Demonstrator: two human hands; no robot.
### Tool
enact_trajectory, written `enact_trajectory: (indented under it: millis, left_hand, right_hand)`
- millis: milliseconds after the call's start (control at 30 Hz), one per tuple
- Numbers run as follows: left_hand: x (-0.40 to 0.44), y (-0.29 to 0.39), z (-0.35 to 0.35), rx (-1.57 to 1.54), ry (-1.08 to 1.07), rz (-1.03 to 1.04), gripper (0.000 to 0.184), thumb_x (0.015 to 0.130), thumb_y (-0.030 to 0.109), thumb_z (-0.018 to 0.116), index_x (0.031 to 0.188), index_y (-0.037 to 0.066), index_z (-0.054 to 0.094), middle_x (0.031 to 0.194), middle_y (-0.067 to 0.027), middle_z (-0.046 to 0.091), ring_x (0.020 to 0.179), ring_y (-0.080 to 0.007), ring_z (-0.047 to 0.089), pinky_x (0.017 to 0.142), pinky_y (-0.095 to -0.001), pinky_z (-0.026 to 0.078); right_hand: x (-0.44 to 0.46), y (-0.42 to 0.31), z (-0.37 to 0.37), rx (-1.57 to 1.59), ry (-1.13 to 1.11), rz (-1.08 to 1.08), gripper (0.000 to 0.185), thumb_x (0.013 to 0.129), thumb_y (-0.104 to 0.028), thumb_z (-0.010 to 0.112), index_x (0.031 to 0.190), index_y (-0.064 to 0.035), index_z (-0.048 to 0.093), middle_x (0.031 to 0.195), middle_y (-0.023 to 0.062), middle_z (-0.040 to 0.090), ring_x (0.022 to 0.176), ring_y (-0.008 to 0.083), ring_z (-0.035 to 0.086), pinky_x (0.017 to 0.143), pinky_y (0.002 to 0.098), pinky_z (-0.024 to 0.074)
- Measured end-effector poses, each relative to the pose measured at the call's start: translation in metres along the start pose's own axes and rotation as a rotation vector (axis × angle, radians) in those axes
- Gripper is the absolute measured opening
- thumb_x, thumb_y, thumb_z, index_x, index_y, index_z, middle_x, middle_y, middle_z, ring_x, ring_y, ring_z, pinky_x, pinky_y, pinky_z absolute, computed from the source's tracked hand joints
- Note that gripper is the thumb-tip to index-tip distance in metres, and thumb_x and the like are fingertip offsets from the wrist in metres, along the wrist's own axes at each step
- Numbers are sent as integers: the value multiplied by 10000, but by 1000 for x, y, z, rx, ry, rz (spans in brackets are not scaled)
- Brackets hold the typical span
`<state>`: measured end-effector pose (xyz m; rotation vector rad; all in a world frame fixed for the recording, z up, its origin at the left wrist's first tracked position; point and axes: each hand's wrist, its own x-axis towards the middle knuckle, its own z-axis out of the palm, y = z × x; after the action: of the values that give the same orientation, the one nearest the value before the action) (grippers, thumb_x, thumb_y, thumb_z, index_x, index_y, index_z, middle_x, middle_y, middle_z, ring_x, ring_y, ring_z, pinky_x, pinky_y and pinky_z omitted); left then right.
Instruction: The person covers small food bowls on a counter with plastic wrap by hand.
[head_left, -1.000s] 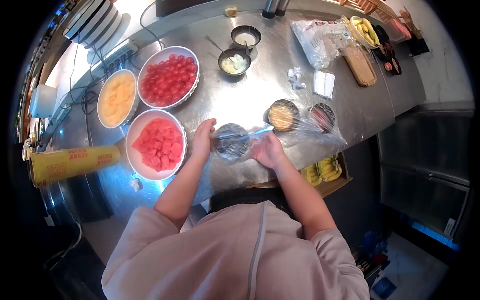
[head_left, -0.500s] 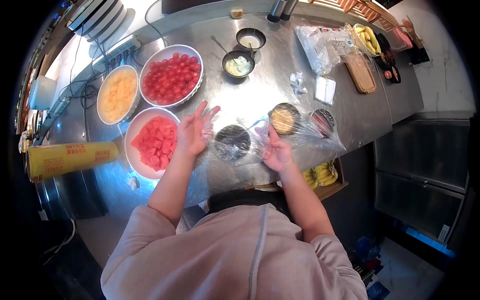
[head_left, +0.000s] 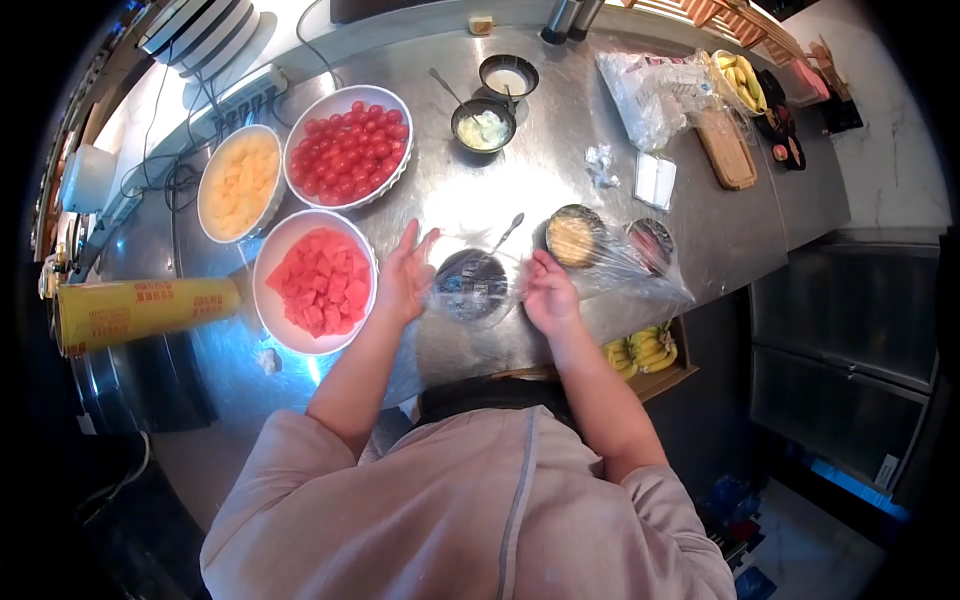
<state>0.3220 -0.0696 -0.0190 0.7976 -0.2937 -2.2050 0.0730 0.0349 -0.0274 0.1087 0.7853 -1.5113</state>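
Note:
A small dark bowl (head_left: 470, 285) stands on the steel counter in front of me, with clear plastic wrap (head_left: 510, 268) stretched over it. My left hand (head_left: 404, 278) is at the bowl's left side, fingers apart, touching the wrap. On the other side, my right hand (head_left: 550, 295) has its fingers curled at the wrap's edge. A spoon (head_left: 510, 229) sticks out behind the bowl. Close to my right hand, a bowl of yellowish food (head_left: 574, 238) and a bowl of dark reddish food (head_left: 651, 246) sit under a trailing sheet of wrap.
To the left stand bowls of cut watermelon (head_left: 322, 287), cherry tomatoes (head_left: 350, 150) and yellow fruit pieces (head_left: 240, 185). A yellow roll box (head_left: 150, 312) lies beside them. Two small dark bowls (head_left: 483, 128) are farther back. A plastic bag (head_left: 660, 90) and wooden board (head_left: 727, 150) lie right.
Both hands have come down beside the bowl, pulling the wrap closer around it. The right hand's fingers have curled in more. The spoon behind the bowl now shows clearly.

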Motion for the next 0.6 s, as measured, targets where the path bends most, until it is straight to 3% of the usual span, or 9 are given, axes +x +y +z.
enact_trajectory:
  millis: [133, 233, 300, 433, 467, 533, 600]
  left_hand:
    - [-16, -5, 22, 2, 55, -57, 642, 966, 367, 465, 1545, 242, 218, 1530, -97, 346, 539, -92, 411, 423, -227, 331]
    - [-26, -8, 36, -115, 354, -121, 640, 966, 364, 470, 1539, 198, 241, 1502, -122, 382, 531, -86, 417, 415, -228, 338]
    - [-25, -16, -8, 96, 23, -160, 624, 958, 356, 475, 1523, 171, 285, 1414, -119, 466, 527, -76, 410, 426, -218, 335]
    - [-19, -16, -27, 271, 10, -153, 531, 951, 298, 479, 1451, 138, 396, 1273, -79, 546, 532, -63, 403, 438, -210, 323]
    - [-17, -15, -32, 295, -33, -163, 460, 947, 245, 499, 1382, 109, 436, 1236, -79, 571, 676, -83, 497, 554, -224, 404]
    - [-20, -12, -28, 319, -73, -172, 390, 943, 192, 520, 1314, 80, 475, 1199, -78, 596, 820, -104, 590, 669, -238, 485]
    - [-29, -10, -22, 433, -21, -185, 304, 901, 110, 536, 1201, 82, 498, 1053, -24, 597, 706, -52, 510, 586, -189, 403]
  right_hand:
    - [-2, 0, 0, -66, -5, 13, 322, 725, 77, 496, 1006, -63, 566, 939, 46, 596, 763, 162, 543, 640, 287, 442]
    - [-8, -5, 2, -193, -35, 121, 348, 697, 66, 502, 993, -100, 579, 921, 21, 598, 741, 163, 534, 649, 291, 439]
    - [-10, -9, 3, -248, -35, 198, 352, 697, 65, 499, 995, -103, 579, 905, 13, 583, 730, 157, 519, 642, 287, 430]
    - [-8, -20, 5, -453, -124, 361, 363, 683, 82, 488, 990, -97, 566, 881, 5, 552, 706, 142, 495, 613, 285, 412]
    - [-8, -19, 7, -452, -123, 363, 363, 683, 82, 488, 990, -97, 566, 881, 5, 552, 706, 142, 495, 613, 285, 412]
    - [-12, -15, 24, -718, -65, 318, 321, 718, 90, 494, 981, -88, 544, 876, 14, 541, 702, 134, 502, 586, 280, 408]
    - [-13, -8, 29, -775, -87, 297, 300, 742, 83, 503, 991, -79, 541, 864, 22, 542, 700, 135, 512, 578, 276, 409]
